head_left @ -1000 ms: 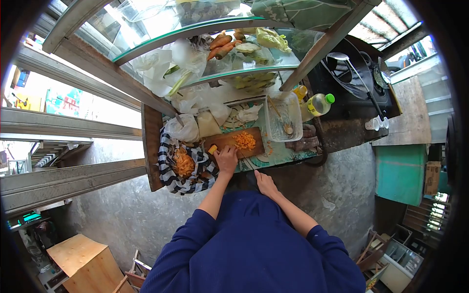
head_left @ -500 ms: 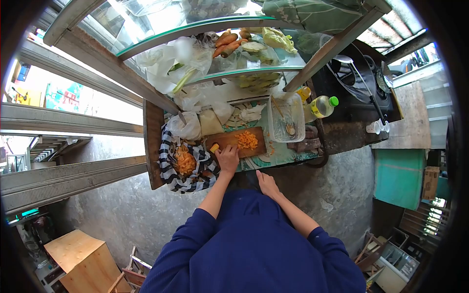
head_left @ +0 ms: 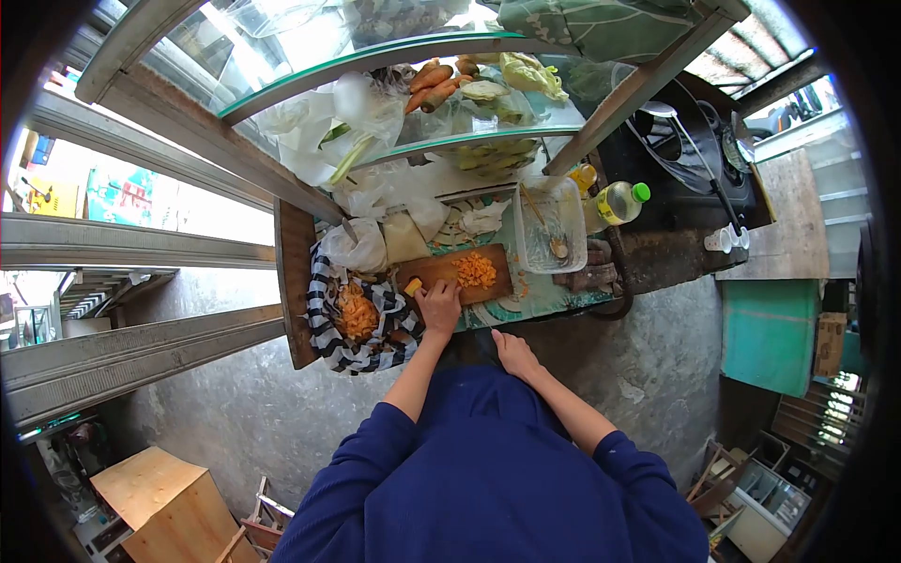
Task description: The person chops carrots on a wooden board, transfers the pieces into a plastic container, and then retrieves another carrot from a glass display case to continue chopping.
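Note:
On the wooden cutting board (head_left: 435,270), my left hand (head_left: 438,308) rests with its fingers curled down at an orange carrot piece (head_left: 413,286). A heap of diced carrot (head_left: 475,270) lies on the board, right of those fingers. My right hand (head_left: 515,357) is closed just off the counter's front edge, around what looks like a knife handle; the thin blade barely shows, pointing toward the board. Left of the board, a black-and-white striped plastic bag (head_left: 322,298) stands open with orange peelings (head_left: 357,312) inside.
A clear plastic tub (head_left: 526,258) holding a spoon stands right of the board, beside a green-capped bottle (head_left: 617,205). Plastic bags (head_left: 357,246) lie behind the board. Above hangs a glass-shelved cabinet with carrots (head_left: 436,84). A stove (head_left: 690,178) is at the right.
The view has shifted slightly. Both hands stay in nearly the same places, and the diced carrot heap looks unchanged.

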`<state>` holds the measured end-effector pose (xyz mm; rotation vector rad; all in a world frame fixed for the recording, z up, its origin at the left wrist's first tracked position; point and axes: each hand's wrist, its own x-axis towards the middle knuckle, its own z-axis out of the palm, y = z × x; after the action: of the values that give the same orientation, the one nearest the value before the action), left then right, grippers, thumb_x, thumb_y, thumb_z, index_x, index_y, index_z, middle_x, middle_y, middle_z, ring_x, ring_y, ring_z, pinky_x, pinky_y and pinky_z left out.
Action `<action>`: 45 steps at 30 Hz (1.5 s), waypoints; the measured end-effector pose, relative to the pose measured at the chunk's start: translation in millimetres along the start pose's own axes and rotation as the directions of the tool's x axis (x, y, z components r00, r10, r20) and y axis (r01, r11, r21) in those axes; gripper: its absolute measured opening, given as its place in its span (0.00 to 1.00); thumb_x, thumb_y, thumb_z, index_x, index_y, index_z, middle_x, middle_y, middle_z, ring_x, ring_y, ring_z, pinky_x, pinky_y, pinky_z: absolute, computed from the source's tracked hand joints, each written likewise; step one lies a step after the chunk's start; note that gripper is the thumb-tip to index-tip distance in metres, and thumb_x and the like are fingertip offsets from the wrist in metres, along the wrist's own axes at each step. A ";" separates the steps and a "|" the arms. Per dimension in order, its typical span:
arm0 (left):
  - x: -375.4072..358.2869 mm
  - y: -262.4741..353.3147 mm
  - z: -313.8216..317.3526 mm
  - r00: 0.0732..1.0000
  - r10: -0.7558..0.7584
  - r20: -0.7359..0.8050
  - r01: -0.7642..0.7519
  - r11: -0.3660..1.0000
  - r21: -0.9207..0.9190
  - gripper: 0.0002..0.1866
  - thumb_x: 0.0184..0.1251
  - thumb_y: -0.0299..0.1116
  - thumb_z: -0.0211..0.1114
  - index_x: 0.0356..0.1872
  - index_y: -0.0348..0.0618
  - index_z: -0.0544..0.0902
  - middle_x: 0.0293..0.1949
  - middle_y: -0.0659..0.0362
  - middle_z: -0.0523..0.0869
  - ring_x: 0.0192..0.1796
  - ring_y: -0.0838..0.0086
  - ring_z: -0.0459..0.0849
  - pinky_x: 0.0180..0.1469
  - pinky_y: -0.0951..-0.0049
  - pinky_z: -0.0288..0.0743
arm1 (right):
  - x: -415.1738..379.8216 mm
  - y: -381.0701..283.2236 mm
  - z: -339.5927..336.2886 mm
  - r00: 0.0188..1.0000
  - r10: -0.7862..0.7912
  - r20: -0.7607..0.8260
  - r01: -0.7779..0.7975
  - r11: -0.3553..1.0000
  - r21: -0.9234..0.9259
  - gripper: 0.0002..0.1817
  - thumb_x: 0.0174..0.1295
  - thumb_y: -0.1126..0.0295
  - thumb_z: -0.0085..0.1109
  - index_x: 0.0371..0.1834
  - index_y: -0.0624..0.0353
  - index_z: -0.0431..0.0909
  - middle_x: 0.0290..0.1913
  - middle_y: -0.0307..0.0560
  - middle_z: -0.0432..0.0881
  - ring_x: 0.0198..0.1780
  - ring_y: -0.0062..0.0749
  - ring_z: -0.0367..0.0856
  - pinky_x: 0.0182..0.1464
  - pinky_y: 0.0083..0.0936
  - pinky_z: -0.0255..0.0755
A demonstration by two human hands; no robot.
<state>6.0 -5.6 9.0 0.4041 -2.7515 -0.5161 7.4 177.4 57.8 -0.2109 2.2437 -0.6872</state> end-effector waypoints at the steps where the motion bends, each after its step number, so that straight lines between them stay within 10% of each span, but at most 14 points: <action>1: 0.8 0.3 -0.3 1.000 -0.002 -0.013 0.001 1.000 -0.019 0.07 0.52 0.33 0.65 0.32 0.46 0.82 0.28 0.61 0.77 0.29 0.68 0.72 0.40 0.65 0.57 | 2.8 -1.1 -0.8 1.000 -0.007 0.008 0.007 1.000 -0.008 0.32 0.67 0.48 0.27 0.36 0.67 0.76 0.39 0.67 0.77 0.45 0.62 0.73 0.49 0.48 0.66; 21: -1.2 2.7 0.6 0.999 0.036 -0.010 -0.035 0.998 0.061 0.06 0.51 0.35 0.65 0.30 0.49 0.81 0.30 0.62 0.74 0.36 0.68 0.72 0.41 0.64 0.57 | 5.4 -10.1 -6.1 0.996 0.087 -0.027 -0.090 0.991 -0.096 0.32 0.67 0.48 0.28 0.39 0.67 0.76 0.41 0.68 0.77 0.48 0.62 0.72 0.51 0.47 0.65; 30: -2.3 -2.0 2.0 0.998 0.032 -0.051 -0.031 0.999 0.024 0.06 0.50 0.36 0.65 0.29 0.48 0.81 0.29 0.62 0.76 0.37 0.69 0.73 0.42 0.63 0.57 | 3.8 12.8 9.7 0.995 0.086 0.051 -0.094 0.976 0.197 0.34 0.66 0.45 0.28 0.42 0.67 0.76 0.43 0.66 0.77 0.52 0.60 0.70 0.53 0.44 0.63; 45: -1.4 -1.3 1.0 0.999 0.007 -0.032 -0.006 1.000 0.011 0.06 0.50 0.35 0.66 0.28 0.47 0.81 0.29 0.62 0.76 0.37 0.68 0.72 0.42 0.64 0.57 | 1.5 2.2 -8.3 0.999 0.034 0.022 -0.034 0.999 -0.001 0.32 0.66 0.47 0.30 0.38 0.66 0.77 0.41 0.66 0.77 0.47 0.60 0.73 0.51 0.46 0.66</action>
<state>7.2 -6.0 7.3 0.4022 -2.7251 -0.4889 0.5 182.1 60.3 -0.1795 2.2216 -0.6624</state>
